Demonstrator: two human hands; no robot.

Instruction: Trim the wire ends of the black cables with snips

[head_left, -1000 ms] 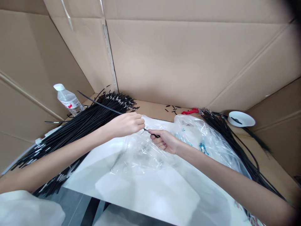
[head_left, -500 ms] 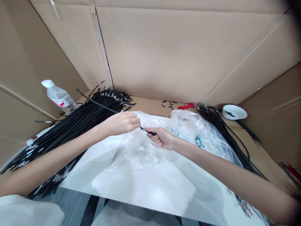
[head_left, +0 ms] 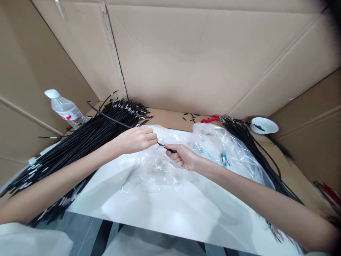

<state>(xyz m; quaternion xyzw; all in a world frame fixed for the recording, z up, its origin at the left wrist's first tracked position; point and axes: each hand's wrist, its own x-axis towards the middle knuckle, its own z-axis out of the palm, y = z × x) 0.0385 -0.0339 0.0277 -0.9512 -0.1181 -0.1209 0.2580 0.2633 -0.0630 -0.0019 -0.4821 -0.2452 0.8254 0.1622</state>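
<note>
Over the middle of the white sheet, my left hand (head_left: 141,138) is closed on a black cable (head_left: 109,118). The cable's long end arcs back to the upper left, and its short end pokes out past my fingertips. Facing it, my right hand (head_left: 183,157) is closed in a pinch on a slim black piece (head_left: 171,150). Its thin tip meets the cable end between both hands; whether it is a small tool or part of the cable is too small to tell. Beneath both hands lies crumpled clear plastic (head_left: 160,174).
A thick bundle of black cables (head_left: 87,138) lies at left, beside a water bottle (head_left: 66,108). To the right are a plastic bag with blue bits (head_left: 225,159), another cable bundle (head_left: 247,142), a red tool (head_left: 210,119) and a white bowl (head_left: 269,126). Cardboard walls (head_left: 202,57) surround the table.
Both hands keep nearly the same pose and hold. The whole view has shifted very slightly.
</note>
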